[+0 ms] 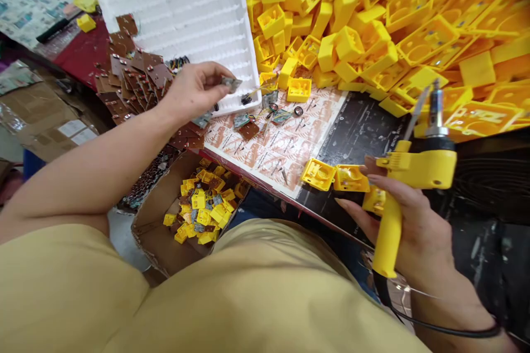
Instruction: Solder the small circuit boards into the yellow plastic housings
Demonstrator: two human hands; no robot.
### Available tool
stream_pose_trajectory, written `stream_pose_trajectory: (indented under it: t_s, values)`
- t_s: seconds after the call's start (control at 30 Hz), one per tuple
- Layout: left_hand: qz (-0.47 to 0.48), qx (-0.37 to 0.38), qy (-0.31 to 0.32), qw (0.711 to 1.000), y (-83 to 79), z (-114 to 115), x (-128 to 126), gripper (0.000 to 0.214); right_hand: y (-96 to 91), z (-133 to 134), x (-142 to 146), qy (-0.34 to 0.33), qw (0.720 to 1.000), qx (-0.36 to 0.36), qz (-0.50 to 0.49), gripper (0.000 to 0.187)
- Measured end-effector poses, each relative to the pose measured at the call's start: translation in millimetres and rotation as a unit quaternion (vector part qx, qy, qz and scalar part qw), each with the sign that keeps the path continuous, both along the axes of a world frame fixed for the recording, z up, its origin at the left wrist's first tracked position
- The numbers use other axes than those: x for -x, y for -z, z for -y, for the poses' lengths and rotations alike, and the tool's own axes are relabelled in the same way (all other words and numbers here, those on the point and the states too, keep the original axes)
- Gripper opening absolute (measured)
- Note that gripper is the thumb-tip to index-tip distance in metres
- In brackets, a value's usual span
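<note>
My left hand [196, 91] pinches a small grey flat piece [232, 84] over the near edge of the white foam tray [174, 27]. My right hand [418, 220] is wrapped round the handle of a yellow soldering gun [418, 168], its metal tip pointing up and away, its black cable running down past my wrist. By the fingertips of that hand, an open yellow casing [351, 177] lies beside another yellow casing [318, 175] on the black mat. One more yellow casing [375, 200] is partly hidden behind the gun; I cannot tell whether my fingers touch it.
Yellow casings [348, 5] are heaped across the back right. Brown circuit boards [136, 77] pile up left of the tray. Wired small boards [281, 116] lie on the printed sheet [269, 160]. Below the table edge, a cardboard box [153, 220] holds several yellow assemblies [202, 215].
</note>
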State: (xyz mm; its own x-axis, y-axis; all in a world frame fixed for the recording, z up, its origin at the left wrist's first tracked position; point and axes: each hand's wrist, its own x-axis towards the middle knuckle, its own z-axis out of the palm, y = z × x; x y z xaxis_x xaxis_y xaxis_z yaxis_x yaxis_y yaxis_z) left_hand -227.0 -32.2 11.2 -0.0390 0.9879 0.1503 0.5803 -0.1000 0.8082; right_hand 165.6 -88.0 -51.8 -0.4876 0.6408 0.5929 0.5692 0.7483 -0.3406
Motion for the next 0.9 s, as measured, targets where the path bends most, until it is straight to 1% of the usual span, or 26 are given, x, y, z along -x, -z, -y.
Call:
stream_pose_trajectory:
  t_s: [0.07, 0.13, 0.17, 0.2, 0.27, 0.33, 0.37, 0.43, 0.47, 0.53, 0.6, 0.67, 0.7, 0.8, 0.87, 0.9]
  values:
    - [0.066, -0.001, 0.014, 0.998, 7.3, -9, -7, 0.039, -1.8, 1, 9, -0.008, 1.0, -0.007, -0.016, 0.061]
    - [0.149, -0.031, -0.005, 0.988, 13.5, -17, -10, 0.042, -0.8, 0, 15, -0.009, 1.0, -0.011, -0.022, 0.06]
    - [0.192, -0.043, -0.019, 0.98, 13.8, -21, -11, 0.044, 0.2, -1, 16, -0.009, 1.0, -0.012, -0.022, 0.06]
    - [0.23, -0.051, -0.03, 0.971, 11.6, -23, -11, 0.044, 1.1, -2, 16, -0.012, 1.0, -0.012, -0.023, 0.06]
    - [0.286, -0.059, -0.035, 0.956, 0.1, -24, -14, 0.039, 1.9, -4, 16, -0.017, 0.999, -0.011, -0.026, 0.061]
    - [0.324, -0.055, -0.007, 0.944, -15.5, -21, -23, 0.032, 0.5, -4, 15, -0.016, 0.999, -0.012, -0.032, 0.064]
    - [0.333, -0.028, 0.024, 0.942, -22.0, -18, -31, 0.031, -1.4, -3, 15, -0.015, 0.999, -0.014, -0.037, 0.065]
    - [0.32, 0.076, 0.098, 0.939, -28.3, -12, -54, 0.036, -7.6, -2, 18, -0.014, 0.999, -0.018, -0.048, 0.064]
    - [0.302, 0.138, 0.131, 0.934, -27.4, -8, -67, 0.041, -11.6, -1, 20, -0.017, 0.998, -0.019, -0.052, 0.061]
    - [0.265, 0.243, 0.177, 0.916, -19.2, 1, -98, 0.052, -20.0, 0, 25, -0.025, 0.998, -0.022, -0.05, 0.053]
    - [0.27, 0.317, 0.203, 0.886, -7.2, 11, -125, 0.058, -26.5, 2, 29, -0.03, 0.998, -0.042, -0.039, 0.045]
    - [0.313, 0.381, 0.223, 0.841, 3.7, 19, -145, 0.059, -29.0, 5, 30, -0.024, 0.996, -0.073, -0.035, 0.041]
    - [0.34, 0.406, 0.23, 0.816, 8.0, 23, -150, 0.058, -28.8, 6, 29, -0.019, 0.995, -0.086, -0.039, 0.041]
    - [0.428, 0.441, 0.242, 0.751, 16.9, 32, -151, 0.055, -24.3, 10, 23, 0.0, 0.994, -0.09, -0.064, 0.04]
    - [0.482, 0.439, 0.24, 0.72, 20.8, 38, -145, 0.054, -20.7, 10, 17, 0.015, 0.993, -0.087, -0.074, 0.041]
    - [0.5, 0.434, 0.237, 0.711, 22.4, 42, -141, 0.053, -19.2, 10, 14, 0.021, 0.993, -0.09, -0.074, 0.042]
